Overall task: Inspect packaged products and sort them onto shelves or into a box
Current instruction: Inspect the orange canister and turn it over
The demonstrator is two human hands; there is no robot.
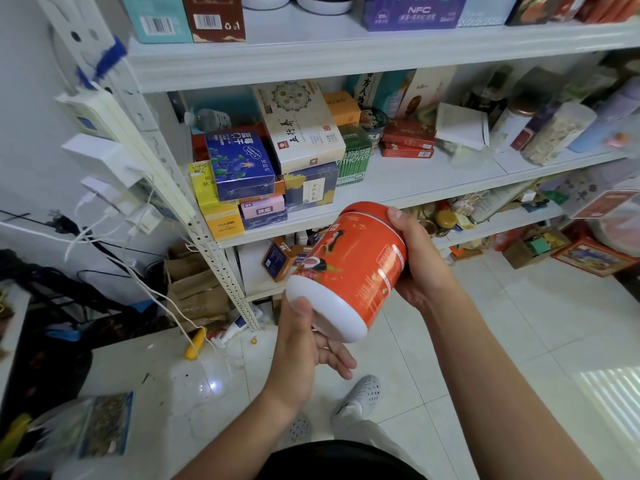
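Head view, right hand [423,268] gripping orange jar [353,265], fingertips hidden, left hand [298,344] pinching it

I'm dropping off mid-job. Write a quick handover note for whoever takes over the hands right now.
The jar, orange with white ends, is held tilted in the air in front of the shelves.
The left hand grips its near white end, thumb on top, fingers beneath.
The right hand grips its far end.
Done: the jar is in hand, apparently under inspection.
Left: finish the check, then place it. The middle shelf has bare space right of the green box. I can't pick out the sorting box.
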